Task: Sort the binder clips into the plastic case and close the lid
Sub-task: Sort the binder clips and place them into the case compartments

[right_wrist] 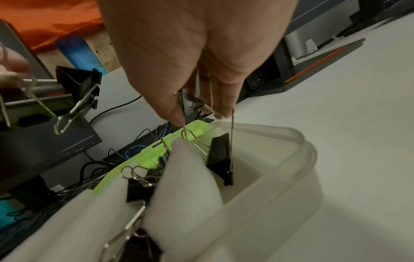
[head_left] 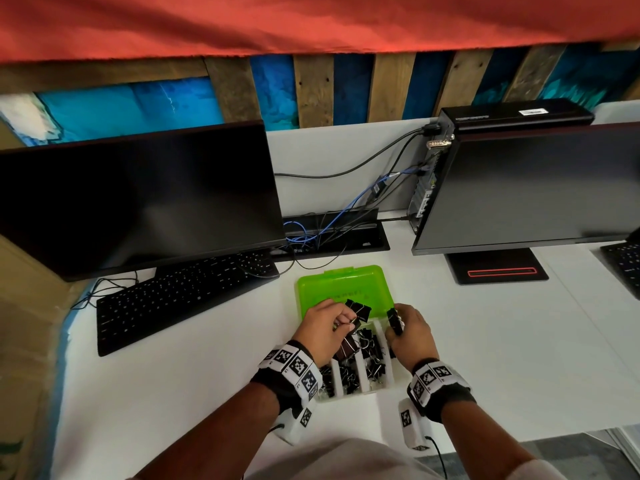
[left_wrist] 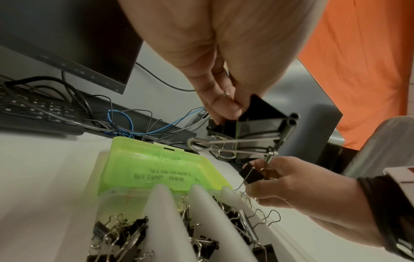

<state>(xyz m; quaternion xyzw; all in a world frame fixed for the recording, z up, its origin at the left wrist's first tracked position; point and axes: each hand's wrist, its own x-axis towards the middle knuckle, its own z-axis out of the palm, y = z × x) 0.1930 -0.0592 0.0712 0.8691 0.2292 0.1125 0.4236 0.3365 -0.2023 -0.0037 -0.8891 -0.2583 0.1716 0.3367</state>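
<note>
A clear plastic case [head_left: 386,384] with white foam dividers [right_wrist: 186,177] lies on the white desk, its green lid [head_left: 346,289] folded open at the back. Several black binder clips [head_left: 372,351] fill the left and middle compartments. My left hand [head_left: 346,322] pinches two large black clips [left_wrist: 257,120] above the lid's near edge. My right hand [head_left: 396,329] pinches the wire handles of a smaller black clip [right_wrist: 220,159], which hangs down into the rightmost compartment. That compartment holds nothing else that I can see.
A black keyboard [head_left: 183,296] lies left of the case under a dark monitor [head_left: 138,195]. Behind the lid is a cable tray [head_left: 332,233] with loose wires. A second monitor's stand [head_left: 495,268] sits at the right rear. The desk edge runs close to my body.
</note>
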